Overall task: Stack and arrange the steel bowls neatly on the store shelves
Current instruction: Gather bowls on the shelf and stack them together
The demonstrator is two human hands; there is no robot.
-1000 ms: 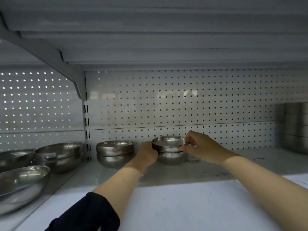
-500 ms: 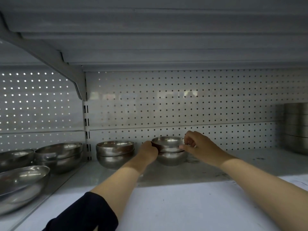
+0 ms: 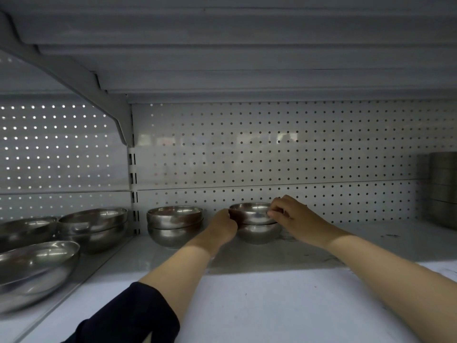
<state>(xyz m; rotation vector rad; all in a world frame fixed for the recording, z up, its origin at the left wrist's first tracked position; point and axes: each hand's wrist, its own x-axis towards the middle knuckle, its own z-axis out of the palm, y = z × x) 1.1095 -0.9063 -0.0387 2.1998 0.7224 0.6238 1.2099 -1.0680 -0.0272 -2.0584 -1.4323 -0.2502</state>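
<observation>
A small steel bowl (image 3: 251,214) sits nested on a second steel bowl (image 3: 258,233) at the back of the white shelf (image 3: 272,305). My left hand (image 3: 223,225) grips the top bowl's left side. My right hand (image 3: 293,217) pinches its right rim with curled fingers. To the left stands another stack of two steel bowls (image 3: 174,225) against the pegboard.
On the neighbouring shelf at the left are larger steel bowls (image 3: 92,225), one big bowl (image 3: 37,266) nearest me. A tall stack of steel containers (image 3: 444,189) stands at the far right. The upper shelf hangs low overhead, with a bracket (image 3: 74,80) at the left.
Both hands have stayed on the top bowl; it has settled slightly lower onto the bowl beneath. Little else moved.
</observation>
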